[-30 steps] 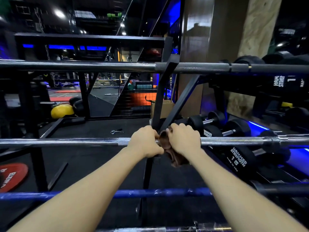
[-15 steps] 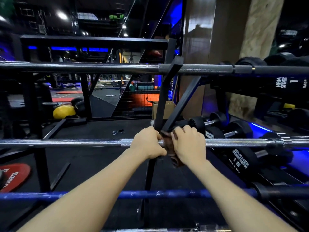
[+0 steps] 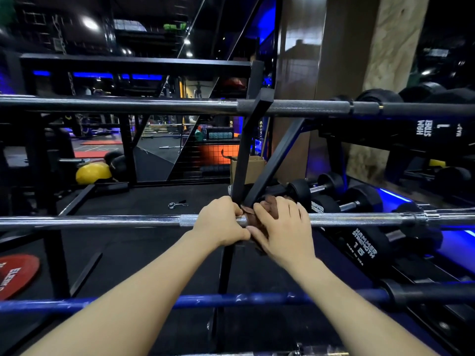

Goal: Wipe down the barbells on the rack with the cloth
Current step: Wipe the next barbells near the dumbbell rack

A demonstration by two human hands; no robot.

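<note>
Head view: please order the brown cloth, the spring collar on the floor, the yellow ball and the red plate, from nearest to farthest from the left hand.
From the left hand:
1. Brown cloth, touching it on the right.
2. Spring collar, on the floor just beyond, to the left.
3. Yellow ball, far left, behind.
4. Red plate, at the left edge, low.

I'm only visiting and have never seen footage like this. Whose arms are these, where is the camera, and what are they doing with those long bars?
No machine here: a person wears a camera on the head, looking forward and down at their own arms. The left hand grips a silver barbell lying across a black rack. The right hand presses a brown cloth round the same bar. A dark barbell rests above, a blue barbell below. Dumbbells sit to the right.
</note>
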